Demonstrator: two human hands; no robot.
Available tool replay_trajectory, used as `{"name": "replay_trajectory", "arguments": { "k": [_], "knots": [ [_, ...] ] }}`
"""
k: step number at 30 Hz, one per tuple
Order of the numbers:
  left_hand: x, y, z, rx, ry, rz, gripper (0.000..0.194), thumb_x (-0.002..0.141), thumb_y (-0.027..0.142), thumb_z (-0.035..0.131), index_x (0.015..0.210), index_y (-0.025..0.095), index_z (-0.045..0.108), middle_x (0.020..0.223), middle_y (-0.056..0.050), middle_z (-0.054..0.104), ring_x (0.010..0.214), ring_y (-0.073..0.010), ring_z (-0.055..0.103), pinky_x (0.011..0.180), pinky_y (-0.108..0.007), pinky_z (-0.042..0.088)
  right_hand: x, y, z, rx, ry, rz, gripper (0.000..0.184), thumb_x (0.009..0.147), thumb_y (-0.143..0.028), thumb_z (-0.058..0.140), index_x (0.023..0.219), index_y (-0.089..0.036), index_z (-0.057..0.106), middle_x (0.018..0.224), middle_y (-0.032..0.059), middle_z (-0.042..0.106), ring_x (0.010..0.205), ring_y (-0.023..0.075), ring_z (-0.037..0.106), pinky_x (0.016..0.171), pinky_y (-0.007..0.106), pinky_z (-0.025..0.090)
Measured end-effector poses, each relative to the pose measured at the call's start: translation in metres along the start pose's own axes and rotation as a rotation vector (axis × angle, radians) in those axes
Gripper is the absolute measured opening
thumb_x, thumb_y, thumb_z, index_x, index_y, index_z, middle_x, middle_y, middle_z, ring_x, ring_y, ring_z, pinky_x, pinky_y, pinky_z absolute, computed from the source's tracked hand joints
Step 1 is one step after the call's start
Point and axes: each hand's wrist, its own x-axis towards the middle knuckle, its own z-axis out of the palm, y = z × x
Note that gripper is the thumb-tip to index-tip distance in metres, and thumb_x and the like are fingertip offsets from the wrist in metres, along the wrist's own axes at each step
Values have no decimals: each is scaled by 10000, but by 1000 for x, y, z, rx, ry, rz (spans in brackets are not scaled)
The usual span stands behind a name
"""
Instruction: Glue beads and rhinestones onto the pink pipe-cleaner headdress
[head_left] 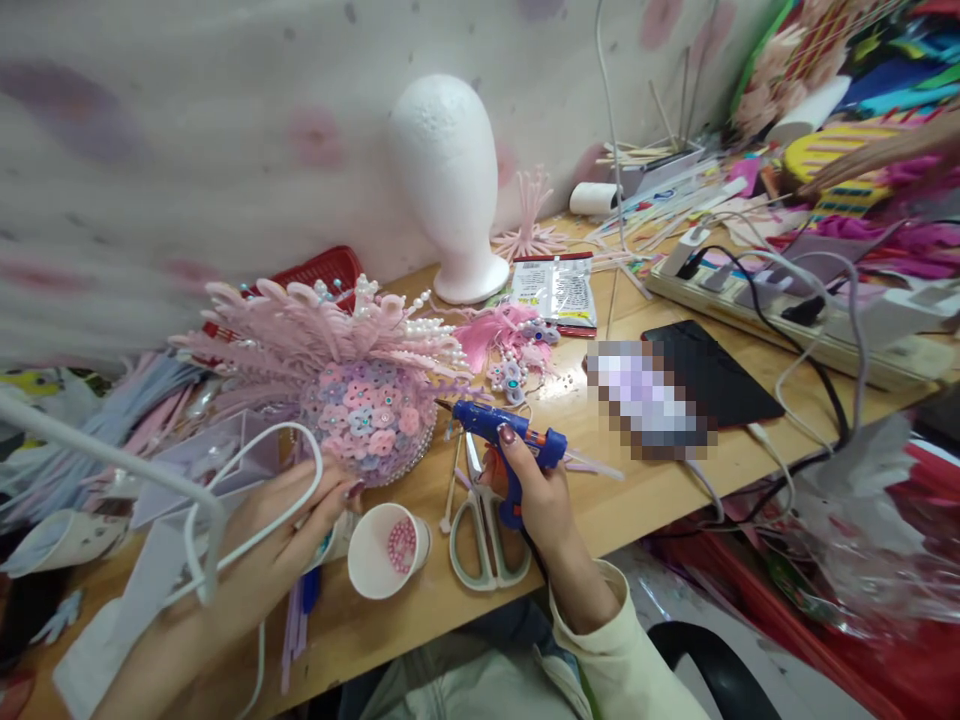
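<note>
My right hand (541, 488) is wrapped around a blue glue gun (480, 415), whose nozzle points left at the headdress's right edge. A glue stick sticks out of its back. My left hand (289, 515) grips the lower edge of a pink headdress (367, 415) covered in small pink and lilac flowers, with pale pink fuzzy plumes and pearl strings; some fingers are hidden. Below the headdress, a white paper cup (367, 562) holds pink beads (402, 543). Scissors (487, 560) lie under the glue gun. A white cable or lamp arm (210, 500) crosses before my left forearm.
Behind stands a white foam head (450, 170), with a silver packet (555, 290) and pink tassel ornament (506, 335) near it. To the right are a phone (645, 400), black tablet (709, 370) and power strip (787, 320). Another person's hand (847, 165) is far right.
</note>
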Motion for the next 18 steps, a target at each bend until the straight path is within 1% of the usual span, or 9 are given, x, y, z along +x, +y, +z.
{"name": "replay_trajectory", "arguments": {
  "k": [2, 5, 7, 9, 11, 12, 14, 16, 18],
  "knots": [
    [8, 2, 6, -95, 41, 35, 276, 978, 362, 519, 861, 279, 755, 863, 20, 764, 790, -162, 725, 733, -239, 596, 0, -1, 1, 22, 12, 24, 599, 725, -818, 695, 635, -228, 648, 581, 42, 632, 537, 203, 602, 570, 349, 552],
    [14, 1, 19, -199, 153, -43, 240, 953, 335, 565, 980, 290, 799, 990, 2, 785, 869, -175, 742, 740, -261, 609, -1, -3, 2, 46, 29, 53, 594, 692, -815, 719, 658, -225, 658, 590, 44, 634, 525, 205, 602, 537, 348, 542],
    [14, 0, 29, -287, 196, -138, 240, 943, 376, 600, 1047, 283, 795, 1009, -6, 801, 842, -182, 750, 699, -271, 618, -1, -5, 3, 49, 32, 54, 591, 690, -809, 725, 652, -223, 659, 585, 45, 634, 523, 204, 602, 539, 347, 542],
    [14, 1, 38, -405, 220, -219, 287, 921, 412, 653, 1143, 260, 753, 967, -13, 819, 780, -184, 758, 658, -279, 628, -1, -6, 3, 58, 34, 56, 588, 686, -803, 735, 644, -221, 662, 574, 42, 632, 518, 200, 599, 539, 344, 539],
    [14, 3, 45, -480, 250, -250, 275, 905, 390, 691, 1135, 244, 725, 912, -10, 824, 751, -185, 766, 655, -282, 635, -2, -7, 3, 70, 39, 55, 579, 682, -791, 747, 647, -220, 666, 572, 37, 630, 514, 195, 595, 532, 338, 531],
    [16, 3, 46, -479, 268, -227, 216, 903, 363, 698, 1080, 243, 729, 898, -7, 824, 767, -186, 772, 678, -286, 637, -2, -7, 3, 74, 41, 51, 572, 687, -784, 750, 649, -219, 668, 569, 34, 628, 512, 193, 593, 530, 336, 528],
    [21, 4, 47, -393, 283, -115, 95, 924, 313, 682, 952, 248, 745, 898, -3, 820, 827, -188, 773, 758, -311, 633, -2, -8, 3, 80, 45, 37, 555, 705, -766, 749, 648, -220, 666, 564, 29, 622, 514, 192, 593, 535, 333, 526],
    [29, 5, 46, -239, 277, 39, 126, 958, 298, 658, 900, 258, 763, 915, -5, 817, 881, -198, 759, 843, -362, 613, -3, -8, 3, 82, 40, 16, 540, 732, -746, 739, 637, -220, 661, 561, 30, 623, 527, 194, 604, 553, 331, 530],
    [38, 5, 46, -61, 265, 160, 158, 982, 304, 646, 905, 273, 781, 992, -19, 817, 972, -231, 736, 921, -432, 576, -3, -7, 2, 72, 41, 2, 520, 755, -721, 726, 634, -220, 661, 568, 33, 629, 534, 196, 609, 556, 327, 528]
  ]
}}
